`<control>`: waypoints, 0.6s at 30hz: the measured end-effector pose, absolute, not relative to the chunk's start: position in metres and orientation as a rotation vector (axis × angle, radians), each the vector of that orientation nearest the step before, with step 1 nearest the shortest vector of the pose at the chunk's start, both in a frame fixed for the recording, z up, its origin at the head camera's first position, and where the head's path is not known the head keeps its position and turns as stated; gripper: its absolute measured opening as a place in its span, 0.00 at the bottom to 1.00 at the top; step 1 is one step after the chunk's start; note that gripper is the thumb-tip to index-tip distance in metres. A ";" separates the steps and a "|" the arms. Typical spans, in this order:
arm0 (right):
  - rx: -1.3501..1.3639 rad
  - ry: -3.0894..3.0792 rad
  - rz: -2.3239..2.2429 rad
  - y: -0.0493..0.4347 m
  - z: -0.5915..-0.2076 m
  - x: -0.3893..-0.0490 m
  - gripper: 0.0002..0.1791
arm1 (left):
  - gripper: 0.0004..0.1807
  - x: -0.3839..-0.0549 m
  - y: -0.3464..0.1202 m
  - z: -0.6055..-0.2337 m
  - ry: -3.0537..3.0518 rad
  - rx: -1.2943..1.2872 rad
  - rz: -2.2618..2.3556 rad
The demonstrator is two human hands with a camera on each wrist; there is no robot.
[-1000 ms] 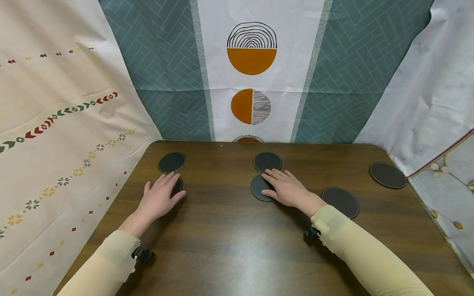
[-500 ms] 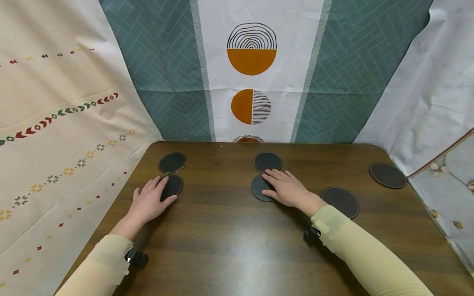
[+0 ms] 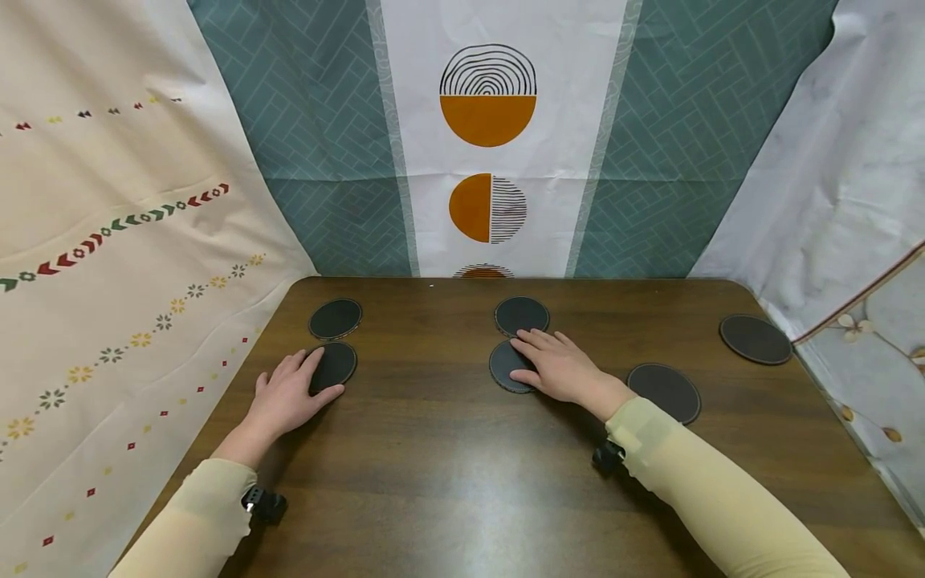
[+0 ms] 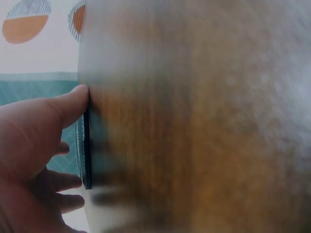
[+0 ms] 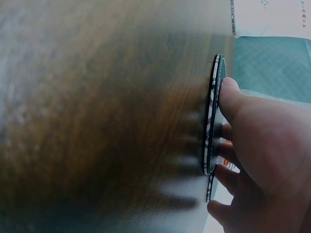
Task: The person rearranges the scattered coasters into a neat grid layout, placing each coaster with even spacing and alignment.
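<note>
My left hand [image 3: 287, 395] lies spread beside a round black coaster [image 3: 336, 364] in the head view. Its index finger and thumb touch the left and near edges. In the left wrist view the thumb [image 4: 75, 99] meets the rim of this coaster [image 4: 85, 150], seen edge-on. Another black coaster [image 3: 336, 319] lies just behind it. My right hand [image 3: 564, 369] rests with extended fingers over a dark coaster [image 3: 508, 370]; in the right wrist view the thumb [image 5: 229, 94] touches its top near the rim. One more coaster [image 3: 522, 315] lies just beyond, by the fingertips.
Two more black coasters lie to the right: one beside my right forearm [image 3: 666, 391], another near the table's right edge [image 3: 755, 339]. The brown wooden table [image 3: 433, 449] meets a patterned green and white cloth [image 3: 332, 160] at the back. Pale cloths hang at both sides.
My left hand has moved left and slightly toward me, uncovering more of the near left coaster. The right hand stays in place, and the coasters look unmoved.
</note>
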State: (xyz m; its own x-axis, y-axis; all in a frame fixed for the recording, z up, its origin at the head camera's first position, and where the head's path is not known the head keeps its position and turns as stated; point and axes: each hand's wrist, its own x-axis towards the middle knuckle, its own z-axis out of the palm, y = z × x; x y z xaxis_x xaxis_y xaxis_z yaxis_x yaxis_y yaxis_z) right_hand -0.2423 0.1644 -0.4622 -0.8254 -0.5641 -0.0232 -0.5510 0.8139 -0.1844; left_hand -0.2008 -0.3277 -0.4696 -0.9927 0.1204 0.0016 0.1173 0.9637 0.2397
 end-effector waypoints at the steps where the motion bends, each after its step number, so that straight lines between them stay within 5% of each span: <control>1: -0.903 2.922 -0.256 0.164 -0.462 -0.242 0.40 | 0.53 -0.201 -0.328 -0.470 3.100 0.187 0.376; 18: -0.905 2.923 -0.242 0.165 -0.464 -0.243 0.40 | 0.52 -0.202 -0.327 -0.466 3.110 0.186 0.364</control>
